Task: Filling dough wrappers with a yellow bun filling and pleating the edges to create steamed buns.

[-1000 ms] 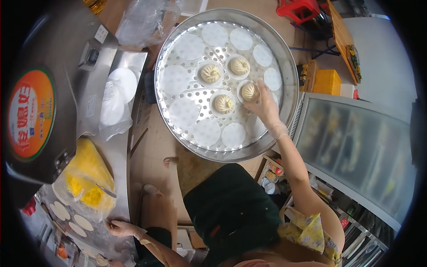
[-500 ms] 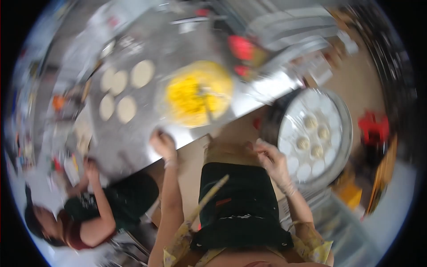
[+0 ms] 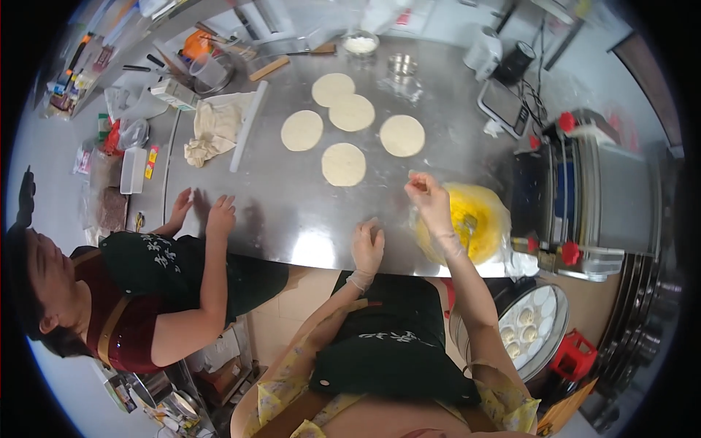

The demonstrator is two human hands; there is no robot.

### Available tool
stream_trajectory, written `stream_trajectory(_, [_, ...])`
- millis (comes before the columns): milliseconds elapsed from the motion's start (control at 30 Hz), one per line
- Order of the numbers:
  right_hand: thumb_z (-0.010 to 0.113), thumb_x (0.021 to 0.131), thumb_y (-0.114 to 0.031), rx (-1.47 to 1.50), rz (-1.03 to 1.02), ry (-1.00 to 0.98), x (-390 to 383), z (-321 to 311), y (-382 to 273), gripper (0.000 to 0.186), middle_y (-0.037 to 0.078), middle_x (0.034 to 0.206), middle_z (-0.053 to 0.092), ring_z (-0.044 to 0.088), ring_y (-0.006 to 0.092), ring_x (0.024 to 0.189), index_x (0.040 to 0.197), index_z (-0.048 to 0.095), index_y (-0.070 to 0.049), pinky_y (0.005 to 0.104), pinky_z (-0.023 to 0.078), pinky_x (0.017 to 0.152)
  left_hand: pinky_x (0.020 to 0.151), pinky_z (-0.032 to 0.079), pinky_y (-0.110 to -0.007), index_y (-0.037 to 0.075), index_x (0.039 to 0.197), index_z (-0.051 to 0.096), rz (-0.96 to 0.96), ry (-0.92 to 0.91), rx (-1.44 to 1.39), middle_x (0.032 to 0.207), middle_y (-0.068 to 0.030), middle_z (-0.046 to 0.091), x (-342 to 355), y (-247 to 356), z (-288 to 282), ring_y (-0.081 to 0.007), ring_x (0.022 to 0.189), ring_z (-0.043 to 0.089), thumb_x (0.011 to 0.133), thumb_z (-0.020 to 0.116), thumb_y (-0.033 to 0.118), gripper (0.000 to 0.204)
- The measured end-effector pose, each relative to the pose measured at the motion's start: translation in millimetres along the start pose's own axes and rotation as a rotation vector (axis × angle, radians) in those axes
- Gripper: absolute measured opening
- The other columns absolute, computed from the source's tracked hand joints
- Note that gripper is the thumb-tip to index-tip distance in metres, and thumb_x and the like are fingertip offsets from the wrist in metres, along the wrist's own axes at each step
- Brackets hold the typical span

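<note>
My left hand (image 3: pixel 367 247), in a clear glove, hovers at the table's front edge. Its fingers are loosely bent and apart, holding nothing. My right hand (image 3: pixel 431 203), also gloved, reaches over the left rim of a bowl (image 3: pixel 499 208) with yellow filling (image 3: pixel 461 217) and a utensil (image 3: pixel 471 228) inside. Its fingers are bent with small gaps, and I see nothing in them. Just beyond that hand lies a round dough sheet (image 3: pixel 402 136). Another dough sheet (image 3: pixel 344 164) is to its left, with several more further back.
The steel table (image 3: pixel 285 212) carries a rolling pin (image 3: pixel 250 125), a cloth (image 3: pixel 214 128) and a scale (image 3: pixel 504 108). A machine with red knobs (image 3: pixel 577 182) stands right. Below it, a round tray (image 3: pixel 557 332) holds pale cups. A co-worker's hands (image 3: pixel 219 217) are at left.
The view has turned toward the table. My right hand has moved from beside the round tray to above the table by the bowl. My left hand remains near the table edge.
</note>
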State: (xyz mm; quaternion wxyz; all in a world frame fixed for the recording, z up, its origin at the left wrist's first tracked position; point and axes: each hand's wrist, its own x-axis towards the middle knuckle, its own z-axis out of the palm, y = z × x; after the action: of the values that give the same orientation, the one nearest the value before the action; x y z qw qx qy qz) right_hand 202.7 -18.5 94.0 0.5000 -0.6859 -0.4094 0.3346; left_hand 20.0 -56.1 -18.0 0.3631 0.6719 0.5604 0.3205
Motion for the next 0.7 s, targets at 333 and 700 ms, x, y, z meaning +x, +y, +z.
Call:
stream_trajectory(333, [0.076, 0.079, -0.027, -0.367, 0.181, 0.02, 215.0, 107.3, 60.6, 0.041, 0.013, 0.1, 0.071, 0.067, 0.0231, 0.093, 0.11, 0.068, -0.001, 0.0332, 0.051, 0.083, 0.082, 0.05, -0.031, 0.0, 0.106, 0.063, -0.091, 0.179, -0.298, 0.099, -0.0105, 0.061, 112.9, 0.4, -49.7, -0.0198, 0.092, 0.062, 0.087, 0.065, 0.001, 0.019])
stream_trajectory(700, [0.076, 0.075, -0.032, -0.606, 0.359, -0.013, 287.9, 154.6, 63.2, 0.035, 0.01, 0.095, 0.072, 0.068, 0.0277, 0.094, 0.102, 0.07, -0.01, 0.0391, 0.052, 0.081, 0.084, 0.049, -0.029, 0.002, 0.11, 0.062, -0.349, 0.165, -0.418, 0.103, -0.0082, 0.062, 128.5, -11.0, -64.3, -0.0159, 0.093, 0.06, 0.091, 0.063, 0.001, 0.019])
